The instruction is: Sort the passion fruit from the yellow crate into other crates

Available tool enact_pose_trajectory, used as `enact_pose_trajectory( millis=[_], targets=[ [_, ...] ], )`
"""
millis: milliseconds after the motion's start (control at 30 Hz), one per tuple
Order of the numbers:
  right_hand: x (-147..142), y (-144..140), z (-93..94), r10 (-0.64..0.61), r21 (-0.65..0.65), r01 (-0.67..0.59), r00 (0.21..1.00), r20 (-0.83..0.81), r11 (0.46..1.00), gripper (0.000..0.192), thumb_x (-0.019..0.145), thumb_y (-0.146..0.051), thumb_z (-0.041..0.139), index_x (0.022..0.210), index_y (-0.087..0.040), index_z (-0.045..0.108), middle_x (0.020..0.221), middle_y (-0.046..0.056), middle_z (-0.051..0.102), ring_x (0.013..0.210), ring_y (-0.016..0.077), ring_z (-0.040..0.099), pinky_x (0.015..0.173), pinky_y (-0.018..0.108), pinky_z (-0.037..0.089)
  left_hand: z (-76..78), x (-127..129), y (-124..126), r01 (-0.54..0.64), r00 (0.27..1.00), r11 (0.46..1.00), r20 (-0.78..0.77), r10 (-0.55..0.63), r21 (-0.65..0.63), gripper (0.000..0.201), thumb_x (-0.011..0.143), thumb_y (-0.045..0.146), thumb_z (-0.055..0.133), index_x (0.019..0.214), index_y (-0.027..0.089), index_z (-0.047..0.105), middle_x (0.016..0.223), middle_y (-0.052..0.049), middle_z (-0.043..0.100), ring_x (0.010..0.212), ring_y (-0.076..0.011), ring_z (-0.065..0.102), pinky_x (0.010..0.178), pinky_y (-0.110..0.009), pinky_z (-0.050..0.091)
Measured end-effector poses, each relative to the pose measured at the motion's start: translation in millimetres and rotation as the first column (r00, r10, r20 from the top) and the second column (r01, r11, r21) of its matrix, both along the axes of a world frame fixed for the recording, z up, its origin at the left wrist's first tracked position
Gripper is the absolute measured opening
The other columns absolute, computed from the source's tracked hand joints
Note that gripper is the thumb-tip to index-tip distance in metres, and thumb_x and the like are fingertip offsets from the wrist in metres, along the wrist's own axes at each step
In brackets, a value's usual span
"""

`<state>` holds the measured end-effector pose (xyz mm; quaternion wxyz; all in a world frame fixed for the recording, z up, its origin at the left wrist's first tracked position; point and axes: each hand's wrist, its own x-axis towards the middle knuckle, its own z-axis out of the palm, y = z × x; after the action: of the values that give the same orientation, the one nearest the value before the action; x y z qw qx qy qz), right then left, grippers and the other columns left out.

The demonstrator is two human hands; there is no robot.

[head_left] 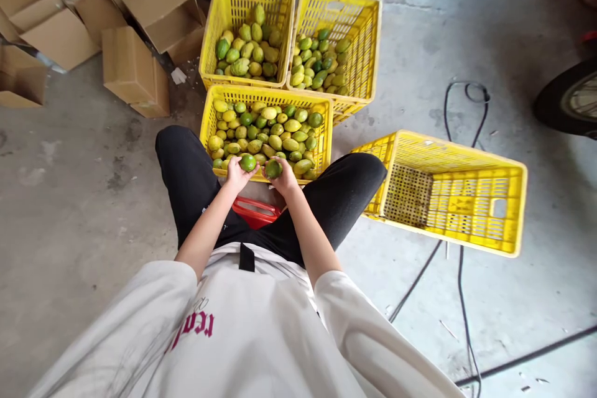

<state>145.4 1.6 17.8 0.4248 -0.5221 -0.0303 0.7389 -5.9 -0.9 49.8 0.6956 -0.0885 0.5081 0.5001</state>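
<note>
My left hand [237, 176] is closed round a green lemon [247, 163]. A second, darker green lemon [273, 168] sits in my right hand [285, 180], its fingers curled about the fruit. Both hands are side by side just over the near rim of a yellow plastic crate [205, 130], between my knees. Yellow and green lemons [270, 113] fill much of that crate. Part of the fruit nearest me is hidden behind my hands.
Behind stand two yellow crates [290, 31] with more lemons. Another yellow crate [459, 233] is to the right, black cables [461, 286] around it. Cardboard boxes [135, 68] pile up at the left. A red stool [255, 211] shows beneath me, a wheel [566, 99] far right.
</note>
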Motion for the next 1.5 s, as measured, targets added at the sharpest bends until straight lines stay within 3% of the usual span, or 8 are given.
enact_pose_trajectory(
  millis=[167, 300, 433, 600, 733, 967, 1200, 1500],
  targets=[
    [3.7, 4.2, 16.5, -0.093, 0.126, 0.115, 0.981, -0.171, 0.985, 0.026, 0.082, -0.026, 0.062, 0.107, -0.026, 0.062, 0.088, 0.001, 0.074, 0.101, 0.0267, 0.078, 0.085, 0.043, 0.069, 13.0, 0.3, 0.5, -0.135, 0.982, 0.986, 0.142, 0.121, 0.093, 0.027, 0.103, 0.023, 0.048, 0.116, 0.017, 0.070, 0.096, -0.008, 0.079, 0.104, -0.0232, 0.078, 0.100, -0.039, 0.064],
    [2.7, 1.2, 23.8, -0.089, 0.178, 0.131, 0.970, -0.224, 0.975, 0.026, 0.080, -0.032, 0.072, 0.104, -0.028, 0.064, 0.090, 0.002, 0.075, 0.111, 0.0286, 0.077, 0.091, 0.044, 0.068, 15.8, 0.4, 0.9, -0.120, 0.988, 0.990, 0.107, 0.113, 0.068, 0.017, 0.105, 0.024, 0.055, 0.094, 0.019, 0.065, 0.078, -0.002, 0.072, 0.082, -0.0155, 0.075, 0.091, -0.031, 0.066],
    [3.1, -1.3, 24.9, -0.091, 0.157, 0.132, 0.966, -0.242, 0.979, 0.024, 0.083, -0.038, 0.076, 0.100, -0.027, 0.064, 0.085, 0.000, 0.074, 0.093, 0.0246, 0.077, 0.073, 0.034, 0.069, 16.9, 0.7, -2.6, -0.073, 0.992, 0.994, 0.110, 0.064, 0.083, 0.017, 0.100, 0.014, 0.054, 0.088, 0.019, 0.065, 0.079, -0.002, 0.072, 0.078, -0.0129, 0.073, 0.085, -0.026, 0.064],
    [1.4, -1.0, 17.3, -0.046, 0.039, 0.049, 0.995, -0.087, 0.998, 0.021, 0.083, -0.025, 0.077, 0.095, -0.024, 0.060, 0.076, -0.005, 0.065, 0.063, 0.0120, 0.067, 0.045, 0.015, 0.050, 19.6, 3.6, -3.8, 0.065, 0.990, 0.991, 0.116, -0.079, 0.119, 0.018, 0.100, 0.013, 0.055, 0.087, 0.017, 0.067, 0.083, -0.004, 0.073, 0.077, -0.0118, 0.072, 0.082, -0.024, 0.061],
    [-1.6, -0.5, 13.7, -0.051, 0.021, 0.053, 0.997, -0.053, 0.998, 0.024, 0.079, -0.021, 0.079, 0.094, -0.024, 0.060, 0.078, -0.005, 0.065, 0.060, 0.0108, 0.063, 0.046, 0.016, 0.051, 18.2, 4.2, -3.4, 0.135, 0.983, 0.984, 0.113, -0.148, 0.117, 0.019, 0.102, 0.019, 0.056, 0.087, 0.017, 0.068, 0.080, -0.004, 0.073, 0.073, -0.0130, 0.072, 0.086, -0.028, 0.063],
    [3.9, 2.9, 16.6, -0.125, 0.032, 0.128, 0.990, -0.070, 0.991, 0.016, 0.085, -0.032, 0.067, 0.098, -0.026, 0.060, 0.084, -0.002, 0.069, 0.079, 0.0195, 0.073, 0.061, 0.028, 0.063, 16.6, 2.7, -3.8, 0.062, 0.975, 0.987, 0.200, -0.092, 0.150, 0.027, 0.102, 0.023, 0.045, 0.104, 0.014, 0.070, 0.098, -0.014, 0.080, 0.111, -0.0287, 0.079, 0.101, -0.047, 0.065],
    [6.4, 6.4, 19.8, -0.199, 0.116, 0.226, 0.958, -0.205, 0.967, 0.019, 0.083, -0.029, 0.058, 0.102, -0.027, 0.063, 0.095, 0.004, 0.076, 0.105, 0.0266, 0.077, 0.086, 0.044, 0.070, 20.6, 3.4, 0.6, 0.132, 0.979, 0.988, 0.148, -0.143, 0.080, 0.036, 0.111, 0.041, 0.049, 0.096, 0.015, 0.069, 0.074, -0.006, 0.070, 0.059, -0.0117, 0.065, 0.055, -0.019, 0.055],
    [3.9, -0.6, 19.7, -0.060, 0.152, 0.079, 0.991, -0.122, 0.985, 0.029, 0.082, -0.024, 0.076, 0.109, -0.031, 0.066, 0.097, -0.003, 0.073, 0.076, 0.0152, 0.072, 0.063, 0.025, 0.066, 20.3, 1.1, -1.7, 0.163, 0.973, 0.985, 0.157, -0.170, 0.055, 0.030, 0.110, 0.030, 0.049, 0.095, 0.013, 0.070, 0.078, -0.009, 0.074, 0.066, -0.0145, 0.072, 0.063, -0.021, 0.060]
  ],
)
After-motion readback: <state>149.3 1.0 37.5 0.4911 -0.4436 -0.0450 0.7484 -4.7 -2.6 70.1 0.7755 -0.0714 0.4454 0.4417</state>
